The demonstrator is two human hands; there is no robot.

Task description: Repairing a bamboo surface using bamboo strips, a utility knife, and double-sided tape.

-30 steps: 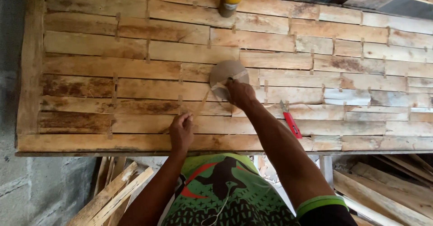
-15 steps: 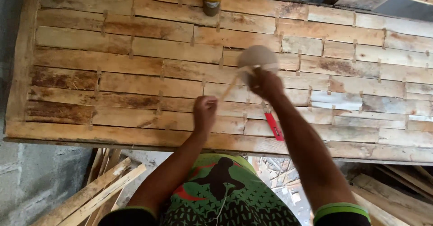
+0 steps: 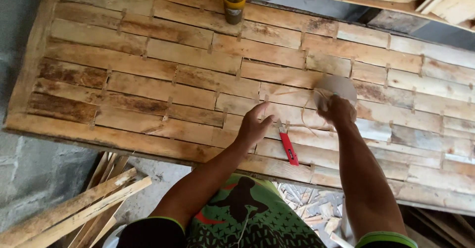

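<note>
**Sanding pad moving right across the slats**

I'm watching the slatted wooden panel [image 3: 163, 87] lying on the bench. Since a second ago, the right hand [image 3: 337, 110], gripping the round sanding pad [image 3: 337, 87], is shifting toward three o'clock; the left hand [image 3: 255, 124], open, is pressing beside the red knife [image 3: 288, 149].

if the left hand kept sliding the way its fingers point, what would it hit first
Probably the round pale disc under the right hand. The left hand points up and right along the wooden panel; the red cutter lies below that line.
</note>
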